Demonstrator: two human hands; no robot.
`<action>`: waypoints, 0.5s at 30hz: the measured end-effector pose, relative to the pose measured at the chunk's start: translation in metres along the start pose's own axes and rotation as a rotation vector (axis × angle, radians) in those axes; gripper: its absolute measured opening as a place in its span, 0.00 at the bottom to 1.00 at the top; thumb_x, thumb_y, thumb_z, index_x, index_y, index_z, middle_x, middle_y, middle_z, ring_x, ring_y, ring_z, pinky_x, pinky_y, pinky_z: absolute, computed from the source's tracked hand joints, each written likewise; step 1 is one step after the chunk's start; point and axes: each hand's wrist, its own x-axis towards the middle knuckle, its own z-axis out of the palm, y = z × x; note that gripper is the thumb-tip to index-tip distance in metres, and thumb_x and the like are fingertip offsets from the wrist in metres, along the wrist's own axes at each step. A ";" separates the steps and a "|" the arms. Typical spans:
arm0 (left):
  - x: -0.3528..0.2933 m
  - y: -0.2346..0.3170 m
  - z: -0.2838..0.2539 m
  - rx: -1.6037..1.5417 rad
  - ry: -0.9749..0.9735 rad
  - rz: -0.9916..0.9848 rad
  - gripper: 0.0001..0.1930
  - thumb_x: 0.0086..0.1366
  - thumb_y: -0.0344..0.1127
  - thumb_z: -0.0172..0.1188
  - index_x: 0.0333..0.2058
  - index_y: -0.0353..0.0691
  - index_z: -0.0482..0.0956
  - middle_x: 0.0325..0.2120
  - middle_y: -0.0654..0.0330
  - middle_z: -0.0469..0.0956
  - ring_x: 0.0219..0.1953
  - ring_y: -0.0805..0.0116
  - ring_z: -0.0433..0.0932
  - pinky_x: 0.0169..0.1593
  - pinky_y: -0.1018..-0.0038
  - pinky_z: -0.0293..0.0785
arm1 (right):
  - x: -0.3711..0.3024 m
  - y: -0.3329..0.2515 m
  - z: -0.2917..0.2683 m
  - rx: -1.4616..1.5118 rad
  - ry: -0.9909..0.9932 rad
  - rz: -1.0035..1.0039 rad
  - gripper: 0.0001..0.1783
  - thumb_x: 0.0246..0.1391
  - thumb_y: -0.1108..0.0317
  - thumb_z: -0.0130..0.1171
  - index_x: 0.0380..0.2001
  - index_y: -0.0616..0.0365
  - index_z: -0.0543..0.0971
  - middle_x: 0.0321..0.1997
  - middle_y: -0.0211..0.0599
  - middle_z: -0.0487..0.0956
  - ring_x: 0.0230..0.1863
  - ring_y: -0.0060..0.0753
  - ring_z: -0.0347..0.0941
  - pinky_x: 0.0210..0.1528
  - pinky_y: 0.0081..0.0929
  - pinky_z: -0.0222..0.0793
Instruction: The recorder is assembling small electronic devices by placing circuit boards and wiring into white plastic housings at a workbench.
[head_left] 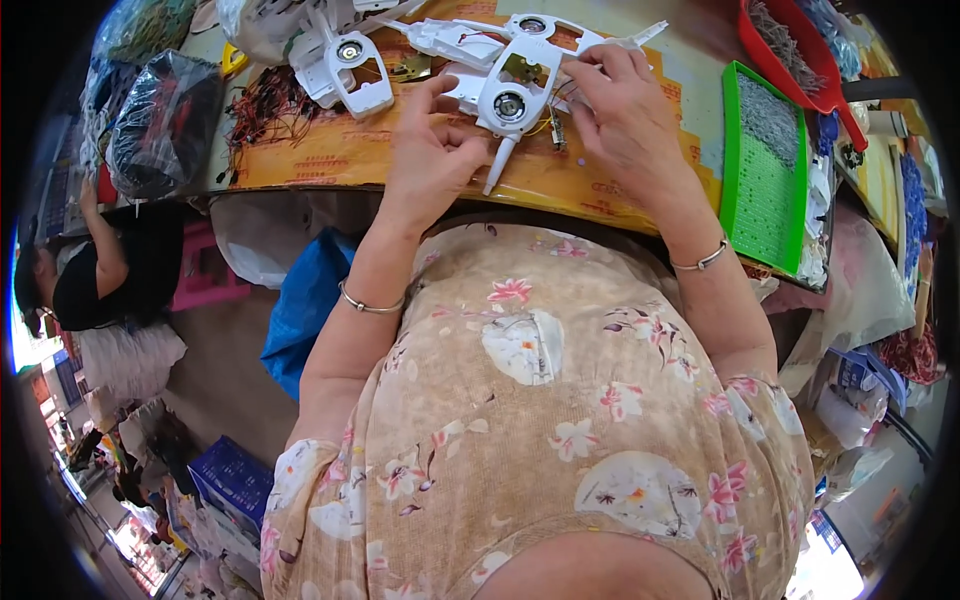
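Note:
A white plastic casing (523, 70) with a round speaker set in it and a tapered tip lies between my two hands at the table's near edge. My left hand (432, 160) is beside its left edge, fingers loosely bent and apart, with nothing visibly gripped. At the casing's right edge, my right hand (632, 125) has its bent fingers closed on the rim, near some thin wires; the exact contact is partly hidden. A small circuit board (557, 128) hangs by wires next to the right thumb. Another white casing with a speaker (360, 75) lies to the left.
More white casings (455, 40) lie behind. A tangle of dark and red wires (268, 108) sits at left. On the right are a green tray (733, 150) of small metal parts and a red scoop (825, 65) of pins. Another person (100, 250) sits far left.

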 end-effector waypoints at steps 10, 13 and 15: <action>-0.006 -0.005 0.015 0.501 -0.053 0.309 0.29 0.46 0.24 0.61 0.50 0.40 0.67 0.45 0.48 0.61 0.41 0.53 0.71 0.39 0.67 0.75 | -0.010 0.009 -0.010 -0.037 -0.018 -0.106 0.06 0.44 0.71 0.62 0.28 0.56 0.77 0.37 0.33 0.75 0.45 0.41 0.69 0.47 0.36 0.62; -0.005 0.005 0.007 0.447 0.004 0.248 0.26 0.45 0.23 0.60 0.48 0.38 0.69 0.46 0.46 0.61 0.40 0.51 0.71 0.40 0.65 0.73 | -0.012 0.003 -0.021 0.010 -0.037 -0.104 0.06 0.43 0.73 0.62 0.28 0.56 0.77 0.32 0.33 0.76 0.42 0.40 0.70 0.43 0.34 0.63; 0.003 0.011 -0.002 0.689 0.154 0.504 0.25 0.45 0.23 0.60 0.46 0.36 0.70 0.45 0.46 0.62 0.39 0.52 0.71 0.39 0.65 0.73 | -0.013 0.000 -0.024 0.037 -0.042 -0.111 0.05 0.43 0.73 0.62 0.27 0.56 0.77 0.29 0.33 0.76 0.39 0.40 0.71 0.41 0.33 0.63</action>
